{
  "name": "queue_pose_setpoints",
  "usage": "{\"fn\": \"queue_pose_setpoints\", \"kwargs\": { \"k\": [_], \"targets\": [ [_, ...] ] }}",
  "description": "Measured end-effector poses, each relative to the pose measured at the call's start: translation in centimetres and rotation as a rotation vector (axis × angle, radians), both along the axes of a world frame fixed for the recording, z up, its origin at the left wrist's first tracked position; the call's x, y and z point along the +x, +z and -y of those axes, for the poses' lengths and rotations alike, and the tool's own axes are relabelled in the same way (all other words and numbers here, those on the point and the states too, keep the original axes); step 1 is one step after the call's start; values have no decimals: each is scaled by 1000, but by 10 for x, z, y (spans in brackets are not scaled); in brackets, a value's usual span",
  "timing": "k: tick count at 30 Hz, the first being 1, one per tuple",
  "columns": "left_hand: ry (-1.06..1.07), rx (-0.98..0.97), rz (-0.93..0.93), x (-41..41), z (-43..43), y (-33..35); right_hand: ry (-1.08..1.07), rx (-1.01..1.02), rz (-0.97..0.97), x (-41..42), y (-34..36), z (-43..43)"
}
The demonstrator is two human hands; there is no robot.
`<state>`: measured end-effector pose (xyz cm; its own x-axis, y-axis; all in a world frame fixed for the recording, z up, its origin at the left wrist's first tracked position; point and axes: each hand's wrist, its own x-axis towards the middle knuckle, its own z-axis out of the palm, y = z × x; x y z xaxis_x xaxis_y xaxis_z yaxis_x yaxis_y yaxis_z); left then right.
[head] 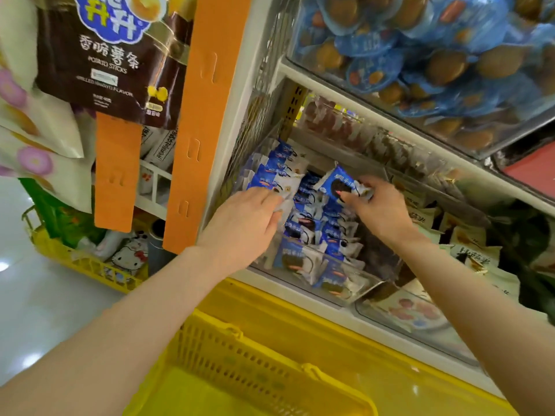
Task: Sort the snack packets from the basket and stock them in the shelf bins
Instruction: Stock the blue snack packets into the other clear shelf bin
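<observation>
left hand (243, 217) fingertips buried in bin packets (303, 223), grip unreadable. right hand (381, 205) grip pinching blue cookie packet (332, 183) (label blurred). yellow basket (240, 352) cut off below.

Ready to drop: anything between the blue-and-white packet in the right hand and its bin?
Nothing visible. The blue-and-white snack packet hangs over the open clear plastic bin; the left hand touches the left row of packets, aside.
</observation>
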<state>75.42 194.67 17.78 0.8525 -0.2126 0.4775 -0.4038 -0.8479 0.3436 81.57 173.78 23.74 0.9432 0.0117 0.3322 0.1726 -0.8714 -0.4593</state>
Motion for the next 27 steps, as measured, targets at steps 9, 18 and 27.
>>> {"fn": "queue_pose_setpoints", "kwargs": {
  "k": [9, 18, 27],
  "targets": [
    [-24, 43, 103, 2, -3, -9, -59, -235, -19, 102, -6, -7],
    [-17, 58, 134, 5, -3, -14, -45, -184, 33, 145, -38, -14],
    [-7, 82, 151, 5, -4, -16, -102, -392, 65, 145, -43, -9]
  ]
}}
